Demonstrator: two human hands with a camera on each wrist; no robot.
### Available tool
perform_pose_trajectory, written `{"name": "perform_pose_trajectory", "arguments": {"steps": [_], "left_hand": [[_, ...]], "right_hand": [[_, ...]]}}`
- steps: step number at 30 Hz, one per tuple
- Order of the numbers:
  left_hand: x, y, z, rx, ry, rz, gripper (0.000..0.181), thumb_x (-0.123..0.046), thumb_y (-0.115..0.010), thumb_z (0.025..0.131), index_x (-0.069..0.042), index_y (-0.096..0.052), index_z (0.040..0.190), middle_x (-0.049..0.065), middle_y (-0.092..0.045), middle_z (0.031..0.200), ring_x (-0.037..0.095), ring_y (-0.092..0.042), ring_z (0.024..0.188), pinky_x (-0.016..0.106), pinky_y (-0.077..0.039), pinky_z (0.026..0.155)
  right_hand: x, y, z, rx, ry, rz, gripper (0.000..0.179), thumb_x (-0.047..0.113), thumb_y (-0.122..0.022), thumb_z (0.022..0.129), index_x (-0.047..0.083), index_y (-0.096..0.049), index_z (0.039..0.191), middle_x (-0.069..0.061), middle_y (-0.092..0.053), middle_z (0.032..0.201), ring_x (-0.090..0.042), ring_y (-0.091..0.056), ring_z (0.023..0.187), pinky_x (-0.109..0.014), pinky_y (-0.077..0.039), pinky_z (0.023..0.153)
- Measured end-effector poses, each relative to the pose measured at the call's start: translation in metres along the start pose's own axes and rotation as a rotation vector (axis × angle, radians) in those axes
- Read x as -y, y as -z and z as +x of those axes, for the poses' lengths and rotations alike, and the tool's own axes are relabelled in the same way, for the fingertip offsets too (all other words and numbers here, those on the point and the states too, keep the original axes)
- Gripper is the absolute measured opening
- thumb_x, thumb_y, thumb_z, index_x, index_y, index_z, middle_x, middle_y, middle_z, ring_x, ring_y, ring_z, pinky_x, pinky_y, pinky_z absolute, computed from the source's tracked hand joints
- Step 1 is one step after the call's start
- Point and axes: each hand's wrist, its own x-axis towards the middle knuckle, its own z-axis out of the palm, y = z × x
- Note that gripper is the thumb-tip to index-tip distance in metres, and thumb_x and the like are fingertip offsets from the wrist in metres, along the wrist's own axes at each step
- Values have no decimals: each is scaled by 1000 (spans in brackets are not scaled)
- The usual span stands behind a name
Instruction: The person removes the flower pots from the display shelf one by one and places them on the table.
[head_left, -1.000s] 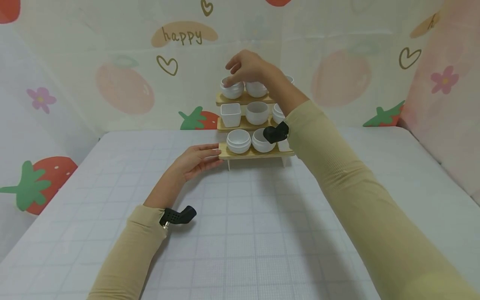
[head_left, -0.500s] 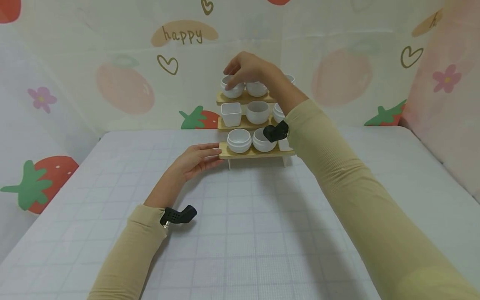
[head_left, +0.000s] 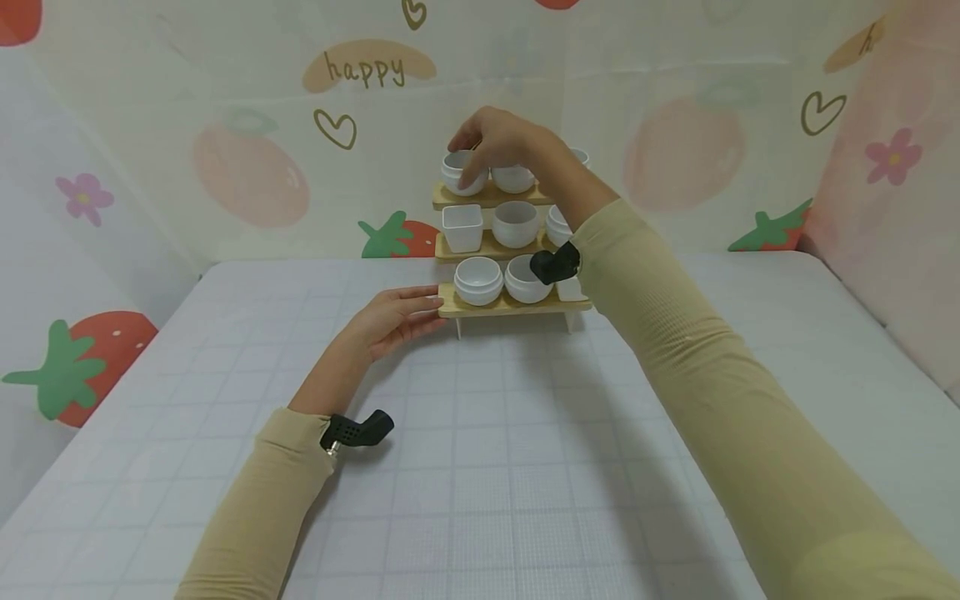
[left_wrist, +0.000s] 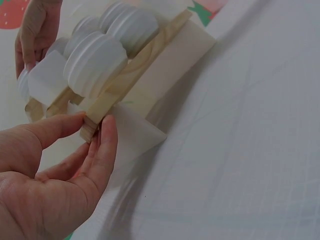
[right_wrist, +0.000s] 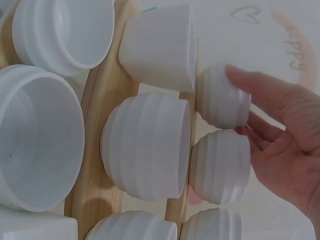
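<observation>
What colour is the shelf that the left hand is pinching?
The shelf is light tan with wood grain, clearest in the left wrist view.

Left sleeve (head_left: 251, 500) and right sleeve (head_left: 705, 375) beige, left wrist camera (head_left: 360, 431) and right wrist camera (head_left: 556, 263) black
The sleeves fit closely, the right one finely wrinkled at the forearm. The left camera's bent body is dotted with small holes, a silvery metal fitting (head_left: 332, 449) beneath it; the right camera ends in a rounded knob.
</observation>
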Motion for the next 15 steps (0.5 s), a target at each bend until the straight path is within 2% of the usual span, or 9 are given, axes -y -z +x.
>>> {"name": "perform_pose_trajectory", "arguments": {"steps": [15], "left_hand": [[0,0,-2,-12,0,11,54,2,-50,110,8,-32,160,19,-50,140,10,-71,90,20,-64,85]], "right_hand": [[-2,-4,3,-37,34,2,63,13,-79,95,4,-55,153,-11,-55,156,-24,-51,143,-31,-45,121]]}}
